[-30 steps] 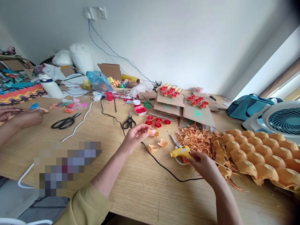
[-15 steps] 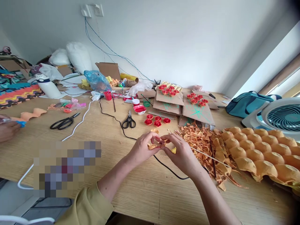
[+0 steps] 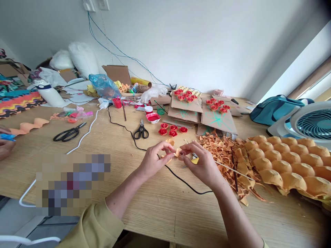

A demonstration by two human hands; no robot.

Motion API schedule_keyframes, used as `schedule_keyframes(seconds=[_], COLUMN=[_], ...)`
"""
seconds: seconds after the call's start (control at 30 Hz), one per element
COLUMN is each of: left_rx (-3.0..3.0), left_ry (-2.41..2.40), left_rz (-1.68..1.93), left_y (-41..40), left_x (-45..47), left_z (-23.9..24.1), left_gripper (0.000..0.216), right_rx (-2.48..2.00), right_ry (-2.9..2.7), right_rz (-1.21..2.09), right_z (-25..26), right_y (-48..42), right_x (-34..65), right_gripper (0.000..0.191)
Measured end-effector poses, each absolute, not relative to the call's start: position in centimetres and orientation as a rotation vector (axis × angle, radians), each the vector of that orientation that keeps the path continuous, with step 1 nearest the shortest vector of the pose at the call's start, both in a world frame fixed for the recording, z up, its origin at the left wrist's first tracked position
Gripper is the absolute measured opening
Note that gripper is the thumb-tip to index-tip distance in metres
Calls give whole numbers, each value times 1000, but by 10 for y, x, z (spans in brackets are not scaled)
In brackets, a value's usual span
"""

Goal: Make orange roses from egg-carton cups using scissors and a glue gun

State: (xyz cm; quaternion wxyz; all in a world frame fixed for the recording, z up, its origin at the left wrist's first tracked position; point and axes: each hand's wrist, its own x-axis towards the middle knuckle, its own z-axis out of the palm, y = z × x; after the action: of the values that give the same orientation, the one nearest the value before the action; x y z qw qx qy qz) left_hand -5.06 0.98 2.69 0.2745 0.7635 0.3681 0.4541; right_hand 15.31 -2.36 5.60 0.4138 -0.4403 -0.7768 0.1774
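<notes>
Between my hands is a small orange egg-carton piece [image 3: 178, 152], curled like a petal. My left hand [image 3: 156, 158] pinches its left side with thumb and fingers. The fingers of my right hand [image 3: 200, 162] close on its right side and partly hide it. Just beyond stands an orange egg-carton cup [image 3: 170, 141], with another orange piece [image 3: 168, 157] partly behind my left fingers. Beside my right thumb a yellow object [image 3: 195, 161] shows, mostly covered by the hand. Several red-painted carton roses [image 3: 173, 133] sit farther back.
Orange scraps [image 3: 217, 151] and egg trays [image 3: 281, 158] lie right, near a fan [image 3: 315, 120]. Black-handled scissors [image 3: 141, 131], a bowl of red paint [image 3: 153, 118] and cardboard with roses [image 3: 184, 105] stand behind. A black cord [image 3: 184, 182] crosses the table. Another person's hand [image 3: 5, 146] is far left.
The carton piece has turned in my fingers and now shows its pale orange side. My hands have shifted slightly apart. The other person's hand has moved left.
</notes>
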Motion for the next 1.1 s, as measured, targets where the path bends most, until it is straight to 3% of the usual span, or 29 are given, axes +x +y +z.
schedule_keyframes(seconds=[0.1,0.27,0.5,0.73,0.93,1.1], left_rx=[2155,2375,2313,2262,2224,2085], left_ry=[1217,1616,1634,1364,1064,986], left_rz=[1174,744,622,929,1112,1151], left_y=[20,24,18,20,13,4], left_x=[-56,-59,-52,-52,-47,-38], left_z=[20,-3,-9,2,9,10], left_gripper=[17,42,19,51,43,60], right_rx=[-1140,-1143,-1162,-1071,-1047,-1057], right_ry=[-1863,-1777,-1711,-1636,-1689,-1805], right_rz=[439,539,659,712,629,408], right_z=[58,56,46,39,39,40], right_y=[-24,-24,-26,-25,-25,-28], right_x=[160,169,169,173,168,158], right_gripper=[16,16,24,23,20,14])
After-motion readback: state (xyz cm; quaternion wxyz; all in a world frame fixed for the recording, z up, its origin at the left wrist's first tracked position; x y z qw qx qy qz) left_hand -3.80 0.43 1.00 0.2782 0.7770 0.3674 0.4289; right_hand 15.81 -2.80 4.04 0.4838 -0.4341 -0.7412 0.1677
